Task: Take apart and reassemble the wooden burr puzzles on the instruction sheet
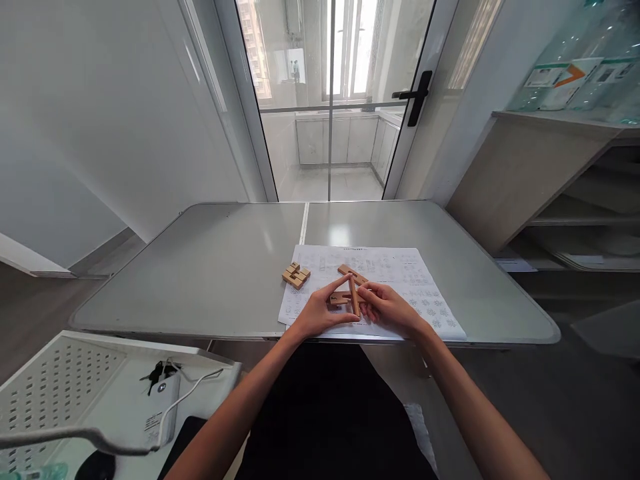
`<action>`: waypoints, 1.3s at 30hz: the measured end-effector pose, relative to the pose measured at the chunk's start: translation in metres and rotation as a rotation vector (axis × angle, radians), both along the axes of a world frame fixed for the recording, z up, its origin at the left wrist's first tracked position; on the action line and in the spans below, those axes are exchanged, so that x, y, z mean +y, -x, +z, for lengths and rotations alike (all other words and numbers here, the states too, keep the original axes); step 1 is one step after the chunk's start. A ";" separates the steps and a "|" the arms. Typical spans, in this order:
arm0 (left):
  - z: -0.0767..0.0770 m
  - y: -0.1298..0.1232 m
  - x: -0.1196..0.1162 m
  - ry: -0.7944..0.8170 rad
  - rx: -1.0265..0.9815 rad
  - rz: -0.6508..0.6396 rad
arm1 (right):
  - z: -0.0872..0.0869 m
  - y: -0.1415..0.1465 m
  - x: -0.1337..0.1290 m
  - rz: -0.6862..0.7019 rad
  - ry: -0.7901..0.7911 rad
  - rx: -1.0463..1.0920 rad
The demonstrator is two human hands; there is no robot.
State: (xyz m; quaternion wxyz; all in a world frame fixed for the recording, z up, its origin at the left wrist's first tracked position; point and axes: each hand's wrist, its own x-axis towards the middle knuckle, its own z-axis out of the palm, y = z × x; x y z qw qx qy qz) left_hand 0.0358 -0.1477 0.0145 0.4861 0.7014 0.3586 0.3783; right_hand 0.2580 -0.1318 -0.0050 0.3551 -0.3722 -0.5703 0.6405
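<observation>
Indoors, table (pixel 225 267) by door (pixel 417 100); left hand (pixel 319 315) half open, gripping stick (pixel 354 297); right hand (pixel 389 309) curled, hold unclear.

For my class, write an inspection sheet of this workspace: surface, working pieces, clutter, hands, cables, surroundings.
Surface: pale table, seam down the middle; printed paper by the near edge.
Working pieces: wooden cluster at the paper's left; notched block and slanting stick by the hands.
Clutter: keys and white device in the white basket.
Hands: left pinches an upright stick; right beside it, grip unclear.
Cables: white and thick grey, at the basket; on table, nothing seen.
Surroundings: glazed door ahead; bottles on right-hand shelf.
</observation>
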 end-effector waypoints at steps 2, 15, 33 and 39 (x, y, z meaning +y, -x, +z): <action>0.002 0.000 0.000 -0.006 -0.006 0.018 | 0.000 0.001 -0.001 -0.023 0.001 0.020; -0.012 -0.019 0.038 -0.400 0.275 0.245 | -0.002 -0.026 -0.016 -0.359 0.044 0.202; 0.000 -0.021 0.077 -0.436 0.797 0.185 | -0.009 -0.019 -0.016 -0.527 0.106 0.468; 0.005 -0.016 0.065 -0.379 0.779 0.203 | -0.010 -0.021 -0.014 -0.523 0.117 0.493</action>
